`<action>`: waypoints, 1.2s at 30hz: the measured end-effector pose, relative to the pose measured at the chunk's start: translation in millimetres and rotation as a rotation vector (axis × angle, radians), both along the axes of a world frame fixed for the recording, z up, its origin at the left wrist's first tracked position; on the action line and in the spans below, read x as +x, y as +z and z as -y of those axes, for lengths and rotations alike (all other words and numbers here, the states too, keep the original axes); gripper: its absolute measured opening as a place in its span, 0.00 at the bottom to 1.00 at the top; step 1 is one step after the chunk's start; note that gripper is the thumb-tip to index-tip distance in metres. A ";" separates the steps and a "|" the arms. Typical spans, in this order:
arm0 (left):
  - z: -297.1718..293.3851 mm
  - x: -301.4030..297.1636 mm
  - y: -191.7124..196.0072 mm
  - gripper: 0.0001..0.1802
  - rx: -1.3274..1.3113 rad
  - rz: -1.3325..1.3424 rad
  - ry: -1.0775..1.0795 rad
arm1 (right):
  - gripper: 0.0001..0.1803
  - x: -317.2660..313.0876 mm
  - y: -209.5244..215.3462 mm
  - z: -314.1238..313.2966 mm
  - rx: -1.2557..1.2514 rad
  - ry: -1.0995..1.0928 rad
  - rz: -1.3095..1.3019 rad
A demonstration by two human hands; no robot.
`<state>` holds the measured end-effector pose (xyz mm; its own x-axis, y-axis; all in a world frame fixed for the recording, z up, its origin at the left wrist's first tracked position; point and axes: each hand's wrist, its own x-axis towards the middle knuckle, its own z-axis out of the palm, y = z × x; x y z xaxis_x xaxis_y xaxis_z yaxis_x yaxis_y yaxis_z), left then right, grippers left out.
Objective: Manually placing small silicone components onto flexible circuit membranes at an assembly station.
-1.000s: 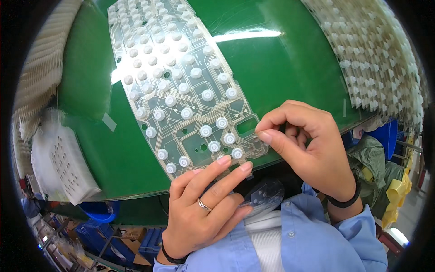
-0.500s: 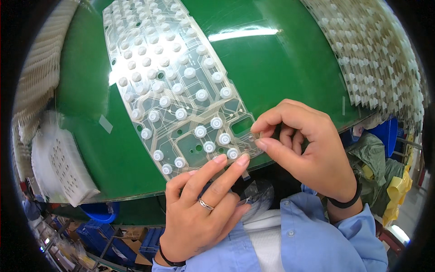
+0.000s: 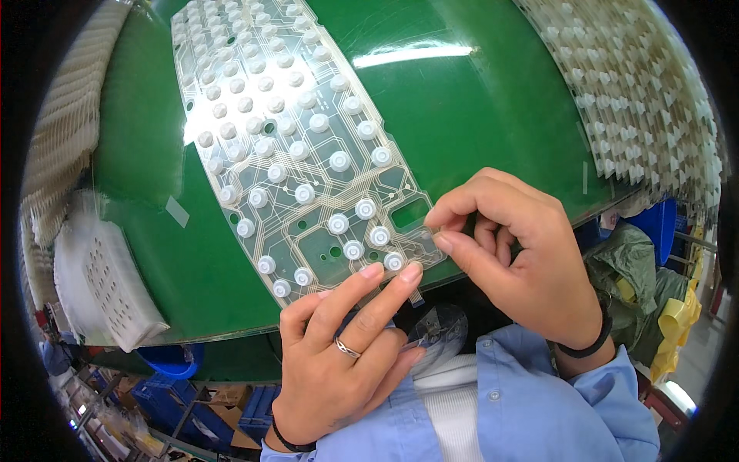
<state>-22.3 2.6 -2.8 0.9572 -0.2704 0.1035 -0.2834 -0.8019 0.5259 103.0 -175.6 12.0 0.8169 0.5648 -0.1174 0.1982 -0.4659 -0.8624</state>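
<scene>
A clear keyboard membrane sheet (image 3: 339, 142) with printed traces and rows of white rubber domes lies slantwise on the green table, its near end at the table's front edge. My left hand (image 3: 346, 346) rests there with two fingers stretched out and their tips touching the sheet beside a dome; the thumb lies below the edge. At the sheet's near right corner, the thumb and forefinger of my right hand (image 3: 508, 246) pinch its edge, the other fingers curled. A short tail (image 3: 416, 299) sticks out past the near edge, just right of my left fingertips.
Layered stacks of similar domed sheets stand at the far right (image 3: 623, 92) and far left (image 3: 65, 115). A white perforated stack (image 3: 115, 277) sits at the table's left edge. Tape (image 3: 177, 212) sticks to the green table (image 3: 462, 100). Blue bins (image 3: 173, 360) are below.
</scene>
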 end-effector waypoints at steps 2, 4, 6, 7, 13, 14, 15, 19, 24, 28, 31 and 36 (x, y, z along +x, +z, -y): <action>0.0 0.1 -0.1 0.13 -0.003 -0.001 0.002 | 0.09 -0.6 -1.1 0.0 0.004 -0.002 0.012; -0.3 -0.3 0.2 0.13 -0.006 0.002 0.005 | 0.09 -1.4 -3.2 -0.3 0.012 0.003 0.031; -0.4 -0.4 0.0 0.13 -0.009 0.000 0.005 | 0.09 -1.5 -3.1 -0.6 0.006 0.004 0.048; -0.4 -0.3 -0.4 0.13 -0.011 -0.001 0.005 | 0.10 -1.7 -3.3 -0.6 0.002 0.004 0.057; 0.6 0.4 1.0 0.13 -0.028 0.001 0.014 | 0.14 -8.3 -1.7 -4.2 -0.177 0.022 0.381; 0.7 1.3 2.3 0.13 -0.034 -0.005 0.022 | 0.15 -8.8 -0.5 -5.0 -0.204 -0.006 0.411; 0.4 2.3 4.6 0.13 -0.036 -0.005 0.033 | 0.16 -7.9 2.8 -5.7 -0.199 -0.062 0.375; -7.3 -8.1 9.0 0.12 -0.255 0.080 0.111 | 0.17 -13.3 7.5 10.4 -0.002 -0.084 0.162; -4.5 -18.8 3.5 0.10 -0.396 0.143 0.348 | 0.16 -36.7 20.3 34.6 0.161 0.236 0.031; 1.0 -21.7 6.8 0.10 -0.385 0.171 0.387 | 0.17 -48.2 16.6 40.3 0.185 0.180 -0.058; 3.3 -23.9 8.7 0.11 -0.332 0.221 0.365 | 0.16 -54.3 16.4 39.2 0.206 0.080 -0.110; 4.0 -28.8 6.5 0.12 -0.252 0.311 0.316 | 0.14 -57.9 19.9 42.4 0.173 -0.014 -0.220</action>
<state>-51.2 -1.4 3.7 0.9015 0.0972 0.4216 -0.2217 -0.7331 0.6430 45.2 -218.0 31.8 0.7902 0.5807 -0.1957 -0.0081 -0.3095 -0.9509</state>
